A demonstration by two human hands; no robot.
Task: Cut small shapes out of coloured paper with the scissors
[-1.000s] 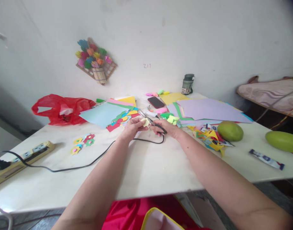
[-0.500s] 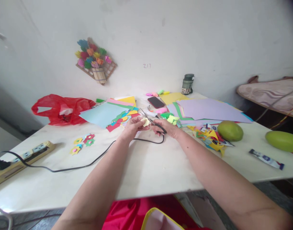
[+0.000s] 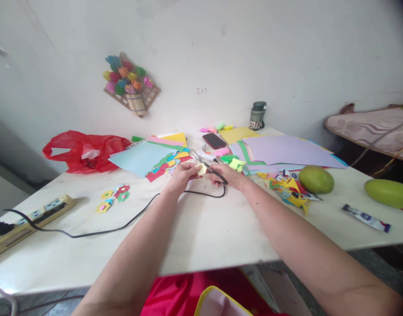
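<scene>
Near the middle of the white table, my left hand (image 3: 185,174) pinches a small pale yellow paper piece (image 3: 202,169). My right hand (image 3: 226,174) is closed on black-handled scissors (image 3: 206,165), whose blades point up and left beside the paper. Whether the blades touch the paper is too small to tell. Behind my hands lie coloured paper cutouts (image 3: 168,165) and a light blue sheet (image 3: 138,157). Several small paper flowers (image 3: 123,193) rest on the table to the left.
A black cord (image 3: 112,229) runs from a power strip (image 3: 53,208) to near my right hand. A red plastic bag (image 3: 86,151), a phone (image 3: 214,141), a dark green bottle (image 3: 257,115), paper scraps (image 3: 292,191), green fruits (image 3: 316,179) and a tube (image 3: 366,218) stand or lie around.
The scissors and my right hand have shifted very slightly left. Both hands keep their hold.
</scene>
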